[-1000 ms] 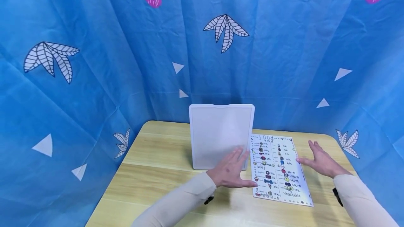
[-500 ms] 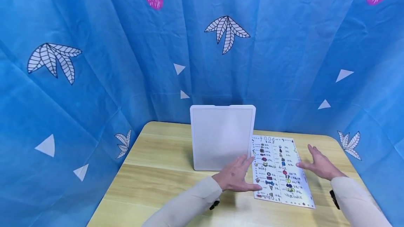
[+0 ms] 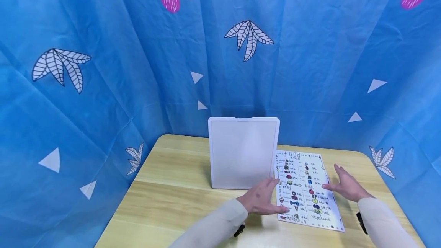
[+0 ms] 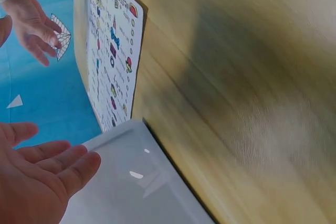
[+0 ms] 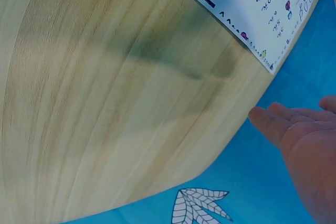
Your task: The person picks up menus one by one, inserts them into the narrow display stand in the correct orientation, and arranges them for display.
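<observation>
1. Left hand (image 3: 262, 198): fingers extended, thumb spread well apart, nothing gripped. Fingertips are near the lower right corner of the white panel (image 3: 242, 152); contact cannot be told from here. The thumb extends over the lower left part of the illustrated sheet (image 3: 307, 194).
2. Position of items: the panel stands on edge; the sheet lies flat just to its right, between the hands.
3. Right hand (image 3: 348, 186): thumb and fingers apart, nothing gripped. The thumb points toward the sheet's right edge.
4. Left wrist view: shows the left palm and bright reflections on the panel. The head view shows the back of that hand and the headings "beef," "drink" and "vegetable."
5. Right wrist view: shows a soft shadow across the wood beside the sheet.
6. Surface: pale wood-grain tabletop (image 3: 165, 186) with rounded far corners.
7. Room: blue curtain (image 3: 310, 68) at left, behind and right, printed with white leaves and triangles.
</observation>
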`<state>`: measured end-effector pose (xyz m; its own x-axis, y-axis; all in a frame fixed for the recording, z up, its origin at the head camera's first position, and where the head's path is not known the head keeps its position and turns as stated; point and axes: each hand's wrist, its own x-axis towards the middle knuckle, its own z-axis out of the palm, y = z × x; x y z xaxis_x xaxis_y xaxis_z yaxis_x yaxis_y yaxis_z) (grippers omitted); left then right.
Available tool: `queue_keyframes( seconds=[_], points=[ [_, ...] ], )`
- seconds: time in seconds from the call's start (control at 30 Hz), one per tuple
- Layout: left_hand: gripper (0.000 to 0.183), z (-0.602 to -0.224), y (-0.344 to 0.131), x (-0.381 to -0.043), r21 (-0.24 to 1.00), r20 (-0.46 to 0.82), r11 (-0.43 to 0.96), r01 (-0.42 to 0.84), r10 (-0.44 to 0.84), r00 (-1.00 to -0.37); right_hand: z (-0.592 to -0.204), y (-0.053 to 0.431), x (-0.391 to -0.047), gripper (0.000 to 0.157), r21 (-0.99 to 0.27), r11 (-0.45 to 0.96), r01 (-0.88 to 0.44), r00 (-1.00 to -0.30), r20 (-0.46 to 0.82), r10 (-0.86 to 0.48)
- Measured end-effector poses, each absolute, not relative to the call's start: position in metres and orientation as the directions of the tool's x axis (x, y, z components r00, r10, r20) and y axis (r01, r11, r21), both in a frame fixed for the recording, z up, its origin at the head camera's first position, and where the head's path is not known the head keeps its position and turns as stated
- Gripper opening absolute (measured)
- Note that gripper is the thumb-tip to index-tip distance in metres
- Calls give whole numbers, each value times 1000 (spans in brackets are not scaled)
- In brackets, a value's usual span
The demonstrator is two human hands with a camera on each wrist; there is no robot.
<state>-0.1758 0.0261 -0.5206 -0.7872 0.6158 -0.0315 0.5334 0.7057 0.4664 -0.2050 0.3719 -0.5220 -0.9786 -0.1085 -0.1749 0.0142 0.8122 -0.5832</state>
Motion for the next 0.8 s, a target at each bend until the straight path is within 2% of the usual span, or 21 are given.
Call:
queue_keyframes(
  seconds=[0.5,0.7,0.8],
  points=[
    [96,-536,39,-175,561,-104,713,420,565,-819,-535,372,-203,120,-580,814,22,-977,-185,-105],
    [95,-542,46,-178,652,-168,691,311,532,-830,-537,370,-203,119,-575,818,27,-976,-193,-104],
    [89,-546,49,-180,735,-165,622,269,550,-819,-539,371,-202,119,-565,825,32,-975,-200,-99]
  ],
)
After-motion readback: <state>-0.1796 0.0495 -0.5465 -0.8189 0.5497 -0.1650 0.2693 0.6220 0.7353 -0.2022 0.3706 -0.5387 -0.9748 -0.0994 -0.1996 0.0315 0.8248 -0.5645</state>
